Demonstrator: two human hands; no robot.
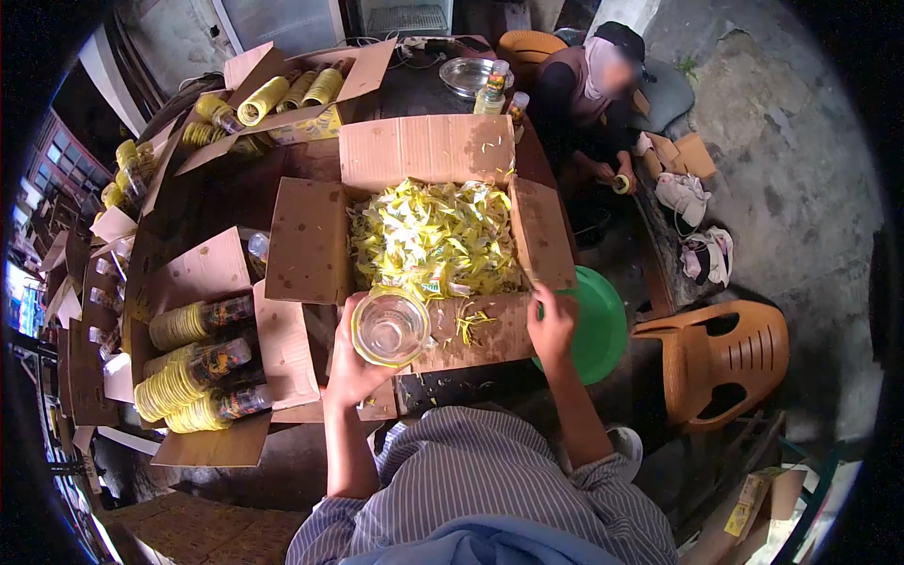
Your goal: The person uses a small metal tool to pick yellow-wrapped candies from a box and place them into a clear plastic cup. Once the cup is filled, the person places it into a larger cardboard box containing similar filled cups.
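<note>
My left hand [353, 371] holds a clear plastic cup or jar [390, 327] with a yellow rim, its round opening towards me. It is over the near left corner of an open cardboard box [304, 244] filled with yellow and white wrapper scraps [434, 236]. My right hand [554, 321] is at the box's near right corner, fingers bent together; a thin strip seems to be at the fingertips, but blur hides whether it is gripped. Thin yellow strips [472, 325] lie on the near flap between my hands.
Boxes of stacked yellow-rimmed containers [180, 325] stand at left, with another box [367, 67] behind. A green basin [597, 325] is beyond my right hand, near an orange plastic chair [741, 360]. A person [586, 92] sits at upper right, holding a small roll [621, 184].
</note>
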